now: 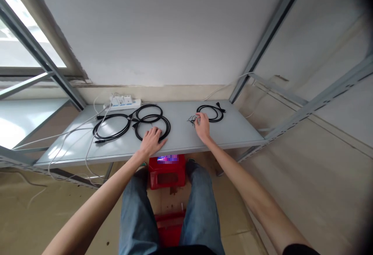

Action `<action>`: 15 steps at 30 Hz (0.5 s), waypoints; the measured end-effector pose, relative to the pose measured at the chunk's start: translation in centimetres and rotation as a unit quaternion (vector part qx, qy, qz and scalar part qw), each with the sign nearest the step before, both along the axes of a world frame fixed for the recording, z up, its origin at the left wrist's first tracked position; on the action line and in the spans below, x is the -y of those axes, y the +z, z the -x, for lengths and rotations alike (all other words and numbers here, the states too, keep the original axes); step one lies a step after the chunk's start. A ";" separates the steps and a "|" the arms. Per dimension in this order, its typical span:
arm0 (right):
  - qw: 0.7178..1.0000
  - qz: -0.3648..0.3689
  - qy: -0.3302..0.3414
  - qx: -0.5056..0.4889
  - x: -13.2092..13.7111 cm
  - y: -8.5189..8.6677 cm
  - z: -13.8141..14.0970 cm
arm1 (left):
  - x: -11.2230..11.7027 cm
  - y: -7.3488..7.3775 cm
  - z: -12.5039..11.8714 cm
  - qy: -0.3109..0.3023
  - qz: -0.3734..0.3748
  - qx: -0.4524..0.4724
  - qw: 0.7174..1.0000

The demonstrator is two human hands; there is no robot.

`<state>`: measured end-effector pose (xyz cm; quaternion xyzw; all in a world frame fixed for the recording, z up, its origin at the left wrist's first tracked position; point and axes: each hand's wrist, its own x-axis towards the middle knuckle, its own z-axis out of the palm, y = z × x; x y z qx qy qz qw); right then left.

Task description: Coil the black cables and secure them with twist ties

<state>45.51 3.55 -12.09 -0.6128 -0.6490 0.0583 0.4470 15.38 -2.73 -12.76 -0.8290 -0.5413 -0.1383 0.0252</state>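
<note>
My left hand [151, 140] lies with its fingers spread on the front edge of a coiled black cable [168, 127] on the grey shelf. Touching that coil at the back is a second black cable coil [150, 105]. To the left rests another coiled black cable [112, 135] with its plug ends sticking out. My right hand [203, 127] is bent at a small pile of thin black twist ties [191, 120], thumb and forefinger closed on them; how many are pinched is too small to tell. Just behind it on the right sits a further black cable coil [214, 120].
A white power strip [125, 104] with plugged-in adapters stands at the back left; white cords [70, 132] run from it over the shelf's left side. Metal shelf posts [247, 68] rise at both ends. Under the front edge is a red stool [167, 181] with a lit screen on it.
</note>
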 end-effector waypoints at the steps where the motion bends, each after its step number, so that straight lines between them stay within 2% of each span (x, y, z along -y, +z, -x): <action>1: 1.000 0.006 -0.007 0.009 0.2 -0.5 -0.5 | -0.2 0.1 -0.1 -0.006 0.001 -0.011 1.000; 4: 0.999 0.030 -0.040 0.017 0.2 -1.8 -1.3 | -0.9 0.5 -1.2 -0.003 0.000 -0.056 0.998; 7: 0.996 0.040 -0.070 0.034 -0.1 -2.4 -1.2 | -1.3 0.7 -2.7 0.060 -0.006 -0.083 0.995; 10: 0.994 0.061 -0.047 0.078 -0.3 -2.7 -1.1 | -1.5 0.3 -3.6 0.122 -0.008 -0.067 0.990; 15: 0.989 0.090 -0.040 0.106 -0.5 -3.0 -1.1 | -1.7 -0.3 -3.6 0.137 -0.017 -0.056 0.989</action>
